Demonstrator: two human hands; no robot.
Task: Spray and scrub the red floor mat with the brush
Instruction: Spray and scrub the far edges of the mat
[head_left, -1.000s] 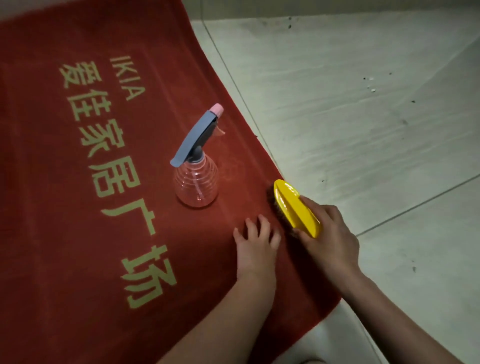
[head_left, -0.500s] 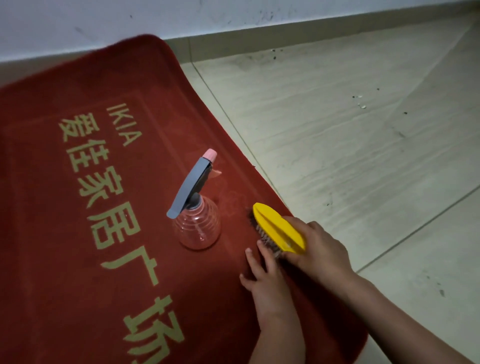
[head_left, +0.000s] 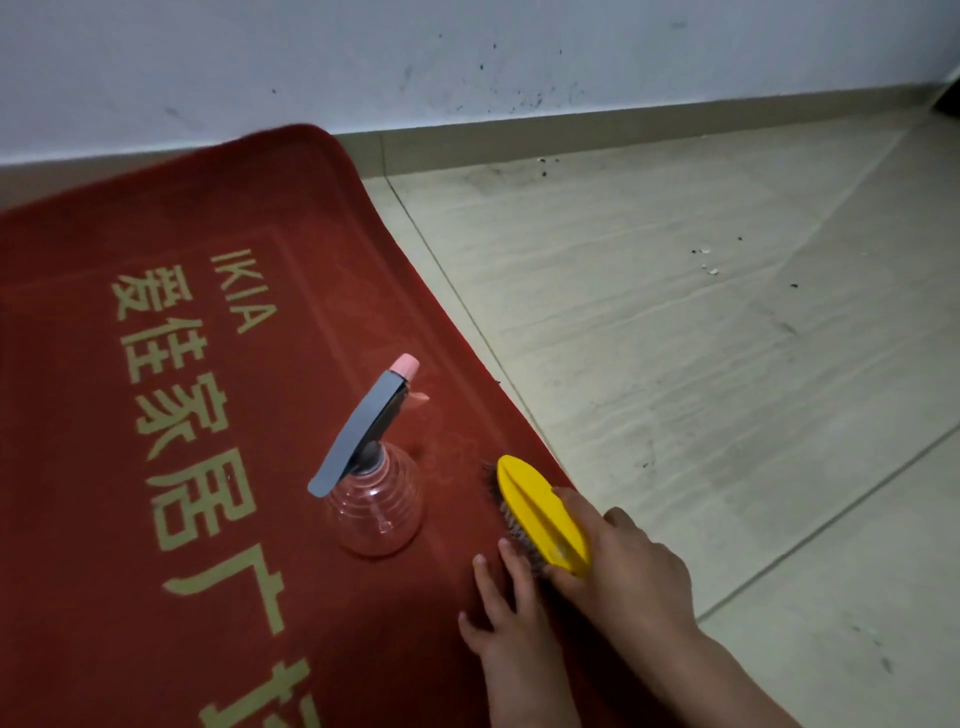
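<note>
So the floor mat (head_left: 156, 519) is spread over the left half of the frame. Its upper corner is run up close to the baseboard (head_left: 623, 130) at the top, with the wall (head_left: 467, 52) seen above that. The tiled floor (head_left: 675, 364) is left to the right. The spray bottle (head_left: 374, 499) is stood upright on the mat, lower centre, with lettering to its left. Just right of it, near the mat's right edge, the brush (head_left: 540, 509) is set bristles-down on the mat and gripped from the lower right by the right hand (head_left: 623, 577). The left hand (head_left: 506, 623) is laid flat on the mat right below the brush, fingertips just beside the bristles
</note>
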